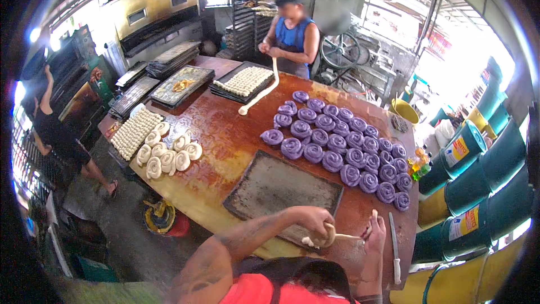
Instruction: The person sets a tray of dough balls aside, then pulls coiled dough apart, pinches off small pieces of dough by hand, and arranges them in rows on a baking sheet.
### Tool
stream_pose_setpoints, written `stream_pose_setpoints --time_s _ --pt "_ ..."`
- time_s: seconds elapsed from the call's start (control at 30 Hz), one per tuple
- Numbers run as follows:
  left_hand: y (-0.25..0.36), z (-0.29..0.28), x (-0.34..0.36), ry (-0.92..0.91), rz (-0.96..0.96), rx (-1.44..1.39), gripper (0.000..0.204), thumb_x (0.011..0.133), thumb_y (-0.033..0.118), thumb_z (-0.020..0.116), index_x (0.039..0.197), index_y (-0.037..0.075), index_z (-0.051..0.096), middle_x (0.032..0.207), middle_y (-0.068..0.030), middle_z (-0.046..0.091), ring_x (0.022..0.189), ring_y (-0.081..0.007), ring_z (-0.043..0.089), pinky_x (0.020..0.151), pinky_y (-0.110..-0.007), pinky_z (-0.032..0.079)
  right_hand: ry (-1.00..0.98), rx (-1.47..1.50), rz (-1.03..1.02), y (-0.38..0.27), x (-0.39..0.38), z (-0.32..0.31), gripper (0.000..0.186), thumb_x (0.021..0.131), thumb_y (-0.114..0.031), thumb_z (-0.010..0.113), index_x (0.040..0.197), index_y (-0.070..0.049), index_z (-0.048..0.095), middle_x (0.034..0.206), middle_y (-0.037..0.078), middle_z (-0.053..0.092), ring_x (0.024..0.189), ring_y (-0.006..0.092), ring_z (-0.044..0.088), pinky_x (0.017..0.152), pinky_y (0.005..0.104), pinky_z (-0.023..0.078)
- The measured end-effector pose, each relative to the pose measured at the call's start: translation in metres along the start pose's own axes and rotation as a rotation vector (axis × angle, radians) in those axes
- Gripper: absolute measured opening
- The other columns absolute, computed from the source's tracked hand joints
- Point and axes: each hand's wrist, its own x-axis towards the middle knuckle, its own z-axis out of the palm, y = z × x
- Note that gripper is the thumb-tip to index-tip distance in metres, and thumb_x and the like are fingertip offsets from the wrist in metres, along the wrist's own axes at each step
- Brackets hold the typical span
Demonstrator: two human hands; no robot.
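Observation:
My left hand [315,219] is closed around a looped rope of pale dough [344,237] above the near edge of a dark baking tray [281,183]. The dough stretches to my right hand [376,233], whose fingers are closed on its other end, with a bit poking up above them. Small white dough lumps [308,242] rest on the tray's near edge, below my left hand. To the right of my right hand, a long knife with a white handle [397,270] lies on the table. Many purple dough coils [319,136] sit in rows beyond the tray.
White dough coils [181,160] and trays of small dough pieces [243,81] stand on the wooden table [208,112]. Across it, a co-worker [292,34] handles a long dough rope [264,93]. Another person [53,124] stands at left. Teal buckets [466,146] line the right side.

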Motion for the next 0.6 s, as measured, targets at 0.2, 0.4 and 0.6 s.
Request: stream_pose_setpoints --time_s 0.2,0.4,0.6 --pt "0.027 0.038 0.096 0.451 0.020 -1.141 0.044 0.089 0.026 0.080 0.123 0.004 0.063 0.108 -0.0063 0.068 0.100 -0.0173 0.062 0.089 -0.036 0.051 0.085 -0.514 -0.122 0.022 -0.021 -0.199 0.020 0.103 -0.024 0.064 0.089 -0.011 0.060 0.071 -0.002 0.057 0.047 0.0082 0.048 0.040 0.0250 0.037" --pt "-0.032 0.069 0.044 0.001 -0.279 -0.382 0.057 0.092 0.032 0.076 0.136 0.000 0.058 0.127 -0.0135 0.069 0.121 -0.0213 0.062 0.100 -0.035 0.051 0.529 -0.982 0.038 -0.010 -0.062 -0.251 0.030 0.096 -0.032 0.070 0.103 -0.003 0.067 0.093 0.012 0.063 0.079 0.0253 0.060 0.068 0.0396 0.047" --pt "-0.072 0.041 -0.043 0.480 -0.462 -0.533 0.036 0.098 0.022 0.068 0.129 0.004 0.061 0.116 -0.0073 0.071 0.106 -0.0163 0.067 0.087 -0.032 0.052 0.534 -1.007 -0.199 -0.018 -0.036 -0.136 0.033 0.091 -0.006 0.061 0.123 -0.003 0.068 0.102 0.014 0.070 0.089 0.0228 0.065 0.081 0.0359 0.052"
